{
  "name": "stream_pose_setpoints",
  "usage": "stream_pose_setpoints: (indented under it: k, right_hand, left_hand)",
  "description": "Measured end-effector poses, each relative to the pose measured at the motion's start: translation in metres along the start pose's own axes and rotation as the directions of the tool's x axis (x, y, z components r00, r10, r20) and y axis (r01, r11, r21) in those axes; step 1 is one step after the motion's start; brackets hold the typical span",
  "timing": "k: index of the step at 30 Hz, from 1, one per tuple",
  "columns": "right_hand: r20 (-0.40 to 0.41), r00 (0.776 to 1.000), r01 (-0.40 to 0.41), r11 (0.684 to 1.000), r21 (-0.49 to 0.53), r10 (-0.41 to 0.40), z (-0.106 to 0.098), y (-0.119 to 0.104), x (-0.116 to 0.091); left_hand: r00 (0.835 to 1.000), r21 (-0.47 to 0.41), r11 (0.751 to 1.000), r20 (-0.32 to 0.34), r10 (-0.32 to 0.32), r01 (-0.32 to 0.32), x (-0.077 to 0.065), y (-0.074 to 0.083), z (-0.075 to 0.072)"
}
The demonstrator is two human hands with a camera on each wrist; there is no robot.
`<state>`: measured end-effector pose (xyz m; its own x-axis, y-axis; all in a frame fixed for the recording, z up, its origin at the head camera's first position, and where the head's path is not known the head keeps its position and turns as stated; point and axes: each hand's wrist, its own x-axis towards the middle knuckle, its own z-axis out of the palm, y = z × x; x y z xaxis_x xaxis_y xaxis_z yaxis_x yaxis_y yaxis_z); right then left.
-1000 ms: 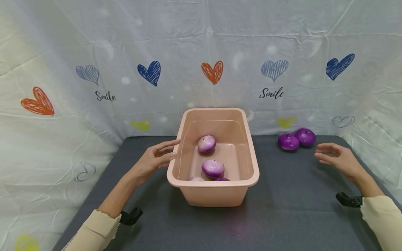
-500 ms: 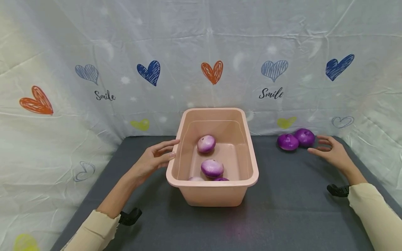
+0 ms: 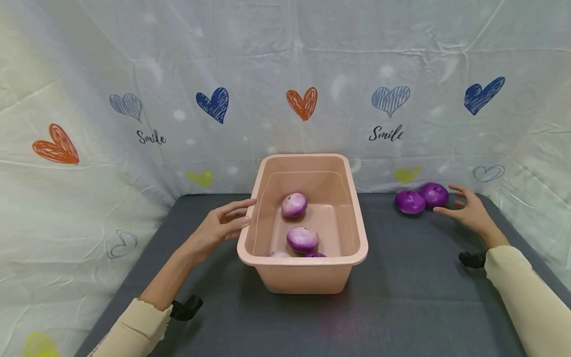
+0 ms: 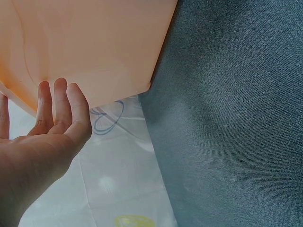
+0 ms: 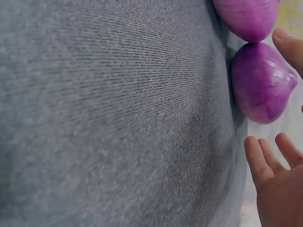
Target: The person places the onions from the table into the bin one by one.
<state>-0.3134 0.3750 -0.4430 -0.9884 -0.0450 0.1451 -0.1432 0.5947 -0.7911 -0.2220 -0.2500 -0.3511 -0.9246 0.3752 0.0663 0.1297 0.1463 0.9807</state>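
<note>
A peach plastic tub (image 3: 303, 275) stands in the middle of the table. My left hand (image 3: 221, 223) rests against its left side, fingers extended near the rim; in the left wrist view the fingertips (image 4: 60, 84) overlap the tub wall. At the back right, a purple onion (image 3: 433, 195) sits touching a second purple onion (image 3: 410, 202). Beside the farther-right one is my right hand (image 3: 469, 213), fingers and thumb spread with nothing held. The right wrist view has that onion (image 5: 262, 84) between thumb and fingers, with gaps around it.
Inside the tub lie several onions, one paler onion (image 3: 294, 205) toward the back and another onion (image 3: 303, 239) nearer the front; the front wall partly hides others. The dark cloth-covered table (image 3: 401, 297) ends at a white printed curtain (image 3: 250, 64) behind and at the sides.
My right hand has moved leftward and away from me to the right-hand onion, its thumb and fingers spreading wider. My left hand stays at the tub, and the onions have not moved.
</note>
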Motion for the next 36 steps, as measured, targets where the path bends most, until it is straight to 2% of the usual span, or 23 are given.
stream_pose_setpoints:
  k: [23, 31, 36]
  right_hand:
    - [0.051, 0.994, 0.102, 0.994, -0.027, -0.1, 0.004, 0.0, 0.024]
    - [0.096, 0.993, 0.069, 0.996, -0.059, -0.063, 0.003, -0.003, 0.031]
    - [0.111, 0.991, 0.09, 0.992, -0.093, -0.079, 0.001, -0.003, 0.032]
  left_hand:
    - [1.0, 0.002, 1.0, -0.01, -0.009, 0.01, 0.0, 0.001, 0.001]
    - [1.0, 0.001, 1.0, 0.003, 0.001, -0.001, 0.0, 0.0, 0.0]
    - [1.0, 0.001, 1.0, 0.006, 0.003, -0.003, 0.0, 0.0, 0.001]
